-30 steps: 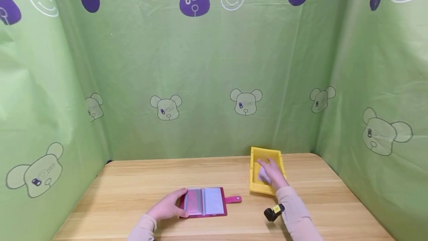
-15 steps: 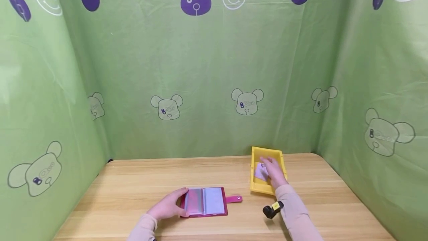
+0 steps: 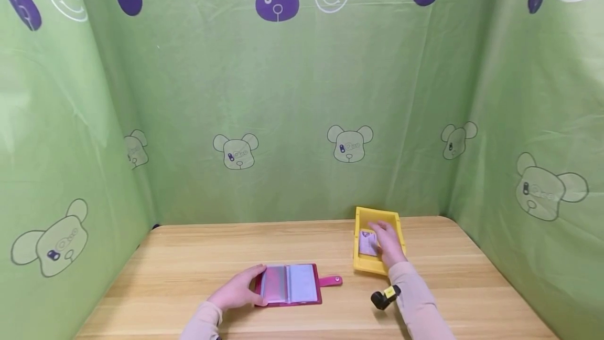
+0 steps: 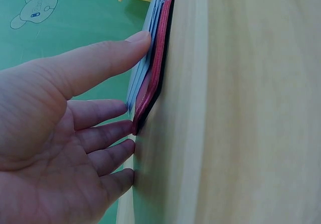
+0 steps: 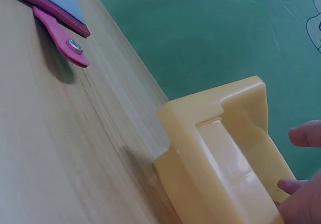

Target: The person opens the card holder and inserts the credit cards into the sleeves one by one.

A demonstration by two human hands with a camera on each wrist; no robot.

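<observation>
A magenta card holder (image 3: 303, 283) lies spread on the table with its clear sleeves up and its snap strap (image 3: 331, 280) pointing right. At its left edge is my left hand (image 3: 238, 288). In the left wrist view the thumb (image 4: 108, 58) rests on the sleeves, and the other fingers are loosely extended by the cover's edge. My right hand (image 3: 389, 243) reaches into a yellow bin (image 3: 373, 265) with fingers loosely bent. Beside those fingers lies a purple-and-white printed card (image 3: 367, 244) in the bin. In the right wrist view, the bin's wall hides the card.
Both hands are over a wood-grain table (image 3: 189, 256). Green curtains (image 3: 283, 88) with bear prints surround it at the back and sides. A black wrist camera (image 3: 384, 298) with a yellow label sits at the right sleeve.
In the bin, the printed card has shifted slightly left and turned, and more of it shows. My right hand has moved a little within the bin. The left hand stays on the card holder.
</observation>
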